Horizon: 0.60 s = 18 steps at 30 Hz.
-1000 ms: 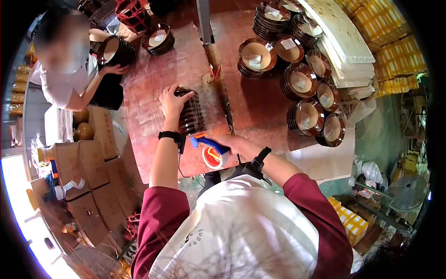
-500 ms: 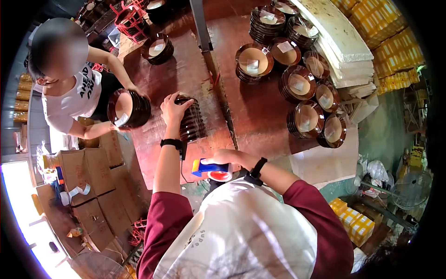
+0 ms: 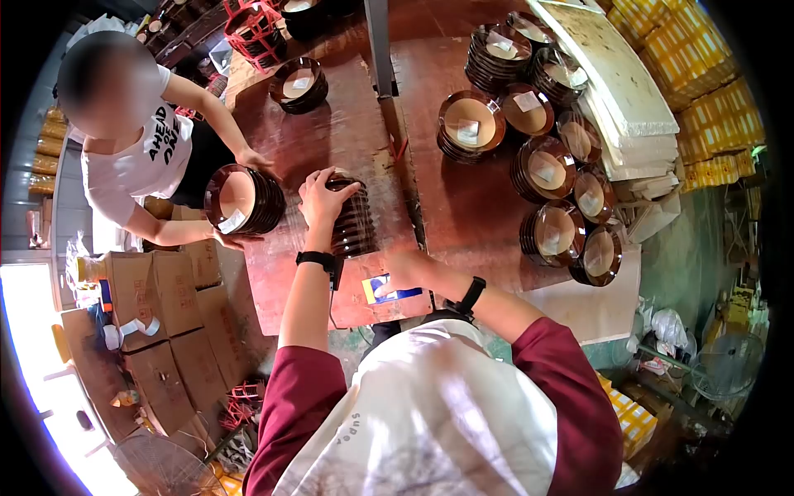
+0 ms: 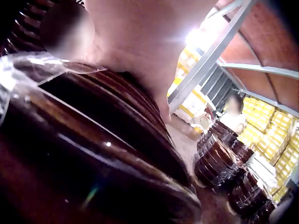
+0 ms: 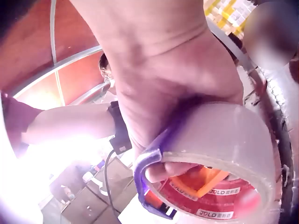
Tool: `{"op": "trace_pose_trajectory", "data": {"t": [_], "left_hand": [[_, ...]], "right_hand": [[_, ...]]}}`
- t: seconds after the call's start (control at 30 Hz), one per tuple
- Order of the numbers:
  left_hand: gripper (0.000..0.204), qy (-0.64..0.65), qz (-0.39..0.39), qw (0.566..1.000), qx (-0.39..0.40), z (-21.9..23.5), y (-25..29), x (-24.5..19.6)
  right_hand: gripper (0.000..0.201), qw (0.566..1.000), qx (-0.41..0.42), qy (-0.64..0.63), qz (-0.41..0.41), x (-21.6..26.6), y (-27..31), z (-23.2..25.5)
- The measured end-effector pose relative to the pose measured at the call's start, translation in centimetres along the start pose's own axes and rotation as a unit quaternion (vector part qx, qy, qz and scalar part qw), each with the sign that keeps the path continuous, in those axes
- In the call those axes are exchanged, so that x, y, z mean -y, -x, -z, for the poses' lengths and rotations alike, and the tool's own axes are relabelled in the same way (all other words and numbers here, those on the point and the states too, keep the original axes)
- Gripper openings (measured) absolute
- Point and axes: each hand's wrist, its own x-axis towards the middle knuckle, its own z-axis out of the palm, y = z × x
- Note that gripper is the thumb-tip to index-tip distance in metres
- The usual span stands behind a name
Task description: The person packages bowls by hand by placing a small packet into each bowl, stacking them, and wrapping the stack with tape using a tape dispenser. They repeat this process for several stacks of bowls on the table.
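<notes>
A stack of dark brown bowls [image 3: 354, 223] lies on its side on the red table. My left hand [image 3: 325, 198] grips its far end, fingers spread over the rims; the left wrist view shows the glossy bowls [image 4: 107, 144] close up beneath the hand [image 4: 135, 42]. Near the table's front edge, my right hand [image 3: 411, 271] holds a blue and yellow tape dispenser [image 3: 382, 289], apart from the stack. In the right wrist view, fingers of the right hand [image 5: 173, 79] curl round the dispenser, which carries a wide roll of clear tape [image 5: 224, 135] with a red core.
Across the left side, a person [image 3: 157, 140] holds another bowl stack [image 3: 248, 200] beside the table. Upright bowl stacks [image 3: 470, 124] crowd the right side, next to white foam boards [image 3: 620, 91]. One stack [image 3: 298, 85] stands at the back, near a metal post [image 3: 380, 50].
My right hand has drawn the dispenser back from the stack's near end and turned it. The other person has brought their bowl stack toward me. My left hand stays on the stack.
</notes>
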Motion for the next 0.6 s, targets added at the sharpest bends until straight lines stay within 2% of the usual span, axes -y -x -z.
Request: {"op": "trace_pose_trajectory", "data": {"t": [0.03,0.13,0.23,0.27,0.37,0.43,0.47,0.6], "left_hand": [[0.074,0.003,0.000,1.000,-0.001,-0.1,0.0,0.2],[0.073,0.014,-0.003,1.000,-0.003,0.0,-0.2,0.6],[0.073,0.022,-0.004,1.000,0.000,0.2,-0.2,0.6],[0.073,0.020,-0.003,1.000,-0.001,0.1,-0.2,0.6],[0.073,0.022,-0.002,1.000,0.000,0.2,0.0,0.4],[0.073,0.023,-0.001,1.000,-0.001,0.2,0.1,0.2],[0.073,0.021,0.000,1.000,-0.002,0.2,0.2,0.2],[0.073,0.022,0.007,1.000,0.001,0.4,0.1,0.3]], "right_hand": [[0.065,0.998,0.039,0.011,-0.038,0.5,0.1,0.8],[0.061,0.994,-0.097,-0.026,0.034,-0.2,0.8,0.1],[0.054,0.985,-0.151,-0.011,-0.082,0.0,0.5,-1.7],[0.047,0.990,-0.117,-0.034,-0.066,-0.1,1.0,-2.1],[0.044,0.992,-0.120,0.022,0.030,-1.2,-0.7,-5.2],[0.036,0.969,-0.227,0.043,0.088,0.3,-0.8,-4.8],[0.035,0.968,-0.227,0.071,0.074,0.0,-1.8,-6.3],[0.034,0.964,-0.191,0.180,0.032,3.4,-2.0,-5.3]]}}
